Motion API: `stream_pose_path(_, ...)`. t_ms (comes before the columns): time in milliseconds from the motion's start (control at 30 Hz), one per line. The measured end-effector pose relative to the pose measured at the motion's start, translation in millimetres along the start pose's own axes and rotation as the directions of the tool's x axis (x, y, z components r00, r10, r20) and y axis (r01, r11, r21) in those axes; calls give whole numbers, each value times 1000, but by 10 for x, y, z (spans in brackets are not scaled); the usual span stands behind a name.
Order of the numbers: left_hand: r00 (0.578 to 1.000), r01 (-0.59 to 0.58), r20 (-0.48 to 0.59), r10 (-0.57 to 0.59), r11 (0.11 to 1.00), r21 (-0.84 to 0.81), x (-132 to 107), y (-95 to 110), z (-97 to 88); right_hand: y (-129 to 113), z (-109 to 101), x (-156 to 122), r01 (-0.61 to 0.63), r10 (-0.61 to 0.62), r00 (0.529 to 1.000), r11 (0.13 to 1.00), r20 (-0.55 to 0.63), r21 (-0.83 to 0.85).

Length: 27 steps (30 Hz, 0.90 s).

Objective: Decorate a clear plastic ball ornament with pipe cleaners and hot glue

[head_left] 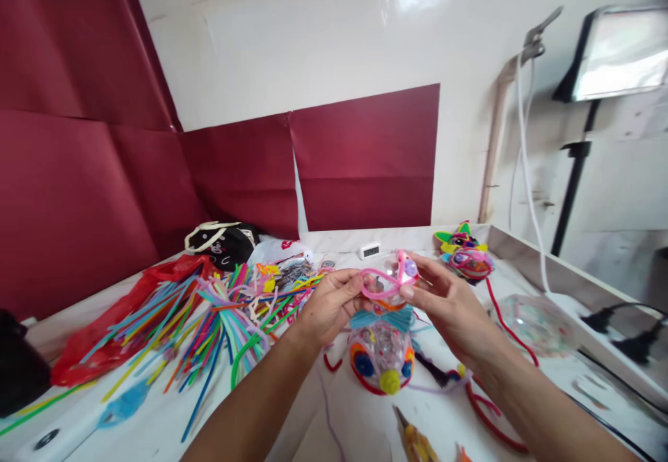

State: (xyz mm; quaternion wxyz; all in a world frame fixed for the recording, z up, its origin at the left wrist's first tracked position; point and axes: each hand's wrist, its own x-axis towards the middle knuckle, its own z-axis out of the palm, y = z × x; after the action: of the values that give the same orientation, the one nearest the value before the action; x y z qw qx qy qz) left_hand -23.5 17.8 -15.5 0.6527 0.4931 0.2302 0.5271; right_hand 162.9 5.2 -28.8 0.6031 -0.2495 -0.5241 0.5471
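Fingers (355, 284) of left hand (328, 303) and right hand (455, 305) pinch a see-through pink-rimmed piece (388, 284) with a lilac disc (410, 268).

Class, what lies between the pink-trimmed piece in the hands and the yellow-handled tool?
In the head view, a yellow-nosed clear figure and light-blue fuzzy material behind it lie between the piece and the tool.

A clear plastic craft piece (401, 278) edged in fuzzy pink is held raised between the left hand (331, 300) and the right hand (446, 300). A pink loop (378, 272) curves out at left, a lilac disc (410, 268) sitting at right
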Motion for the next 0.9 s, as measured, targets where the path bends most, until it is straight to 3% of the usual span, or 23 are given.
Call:
stream_pose_path(267, 998, -14, 55, 15, 1000, -7, -48, 22, 12, -8, -26, 5, -6, 4, 999, 999, 53, 39)
stream_pose_path(467, 996, -30, 78, 32, 999, -21, -46, 15, 12, 23, -48, 18, -17, 16, 1000, 1000, 20, 20)
stream_pose_path(900, 996, -77, 44, 78, 996, -36, -17, 25, 2, -27, 157, -61, 90, -91, 995, 995, -30, -32)
